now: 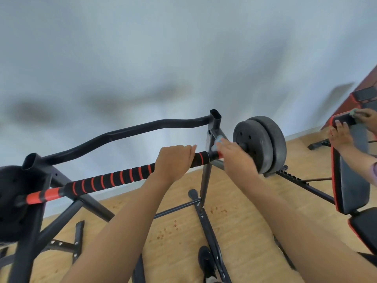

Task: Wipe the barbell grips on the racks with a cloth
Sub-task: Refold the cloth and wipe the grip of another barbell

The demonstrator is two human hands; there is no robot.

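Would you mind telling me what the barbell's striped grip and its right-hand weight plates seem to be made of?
The grip looks like black foam with red rings: matte, slightly ribbed. The weight plates look like dull dark-grey plastic or rubber coating, with no metallic shine; their core is hidden.

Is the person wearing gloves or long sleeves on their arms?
No gloves, no sleeves. The left hand and the right hand are bare. The left forearm and the right forearm are uncovered down to the picture's bottom edge. No watch, bracelet or ring shows, though the right hand is a little blurred.
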